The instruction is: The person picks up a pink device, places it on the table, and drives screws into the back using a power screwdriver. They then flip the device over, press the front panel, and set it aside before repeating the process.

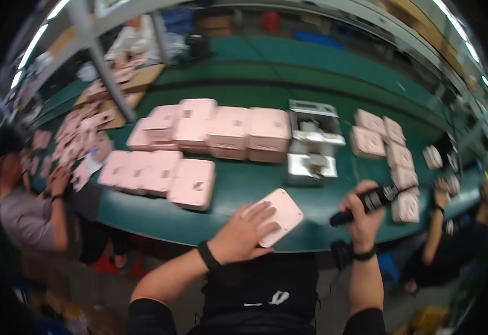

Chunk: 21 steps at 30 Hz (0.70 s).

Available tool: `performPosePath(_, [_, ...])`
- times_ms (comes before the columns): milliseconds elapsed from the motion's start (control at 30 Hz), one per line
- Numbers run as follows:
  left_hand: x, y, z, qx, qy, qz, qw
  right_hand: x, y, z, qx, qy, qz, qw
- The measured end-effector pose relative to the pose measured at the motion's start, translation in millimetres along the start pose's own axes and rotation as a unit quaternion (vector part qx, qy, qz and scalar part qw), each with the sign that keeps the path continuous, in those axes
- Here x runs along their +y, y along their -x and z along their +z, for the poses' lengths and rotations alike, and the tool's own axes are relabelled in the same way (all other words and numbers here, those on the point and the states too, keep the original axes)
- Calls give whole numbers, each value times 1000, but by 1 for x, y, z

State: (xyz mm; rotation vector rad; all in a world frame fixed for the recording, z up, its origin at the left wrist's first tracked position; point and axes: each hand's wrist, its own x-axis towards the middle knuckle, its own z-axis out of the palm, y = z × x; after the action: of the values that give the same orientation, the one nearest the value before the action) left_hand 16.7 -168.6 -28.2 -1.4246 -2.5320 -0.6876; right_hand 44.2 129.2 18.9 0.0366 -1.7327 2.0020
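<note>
At the front edge of the bench [316, 237], the left hand [243, 234] lies spread on a pink housing [287, 216]; the right hand [363, 219] grips a black driver [373, 199]; fastening seems unfinished, though blurred.

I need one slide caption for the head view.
Left hand on a pink casing, right hand gripping a black handheld tool at a green bench.

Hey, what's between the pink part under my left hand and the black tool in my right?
In the head view, just a short stretch of green tabletop lies between the pink part and the black tool.
</note>
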Motion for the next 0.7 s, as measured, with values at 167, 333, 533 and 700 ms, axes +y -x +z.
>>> performPosePath(167, [-30,-55,1,-72,103,110,986,-28,-42,14,-22,-25,-74,997])
performPosePath(333, [-46,-61,1,-37,127,55,990,-52,-82,49,-35,-15,-104,994])
performPosePath(533, [-45,-48,6,-32,227,-91,969,-34,-106,61,-50,2,-108,993])
performPosePath(700, [-56,-51,10,-34,229,-68,970,-32,-113,69,-46,31,-64,996])
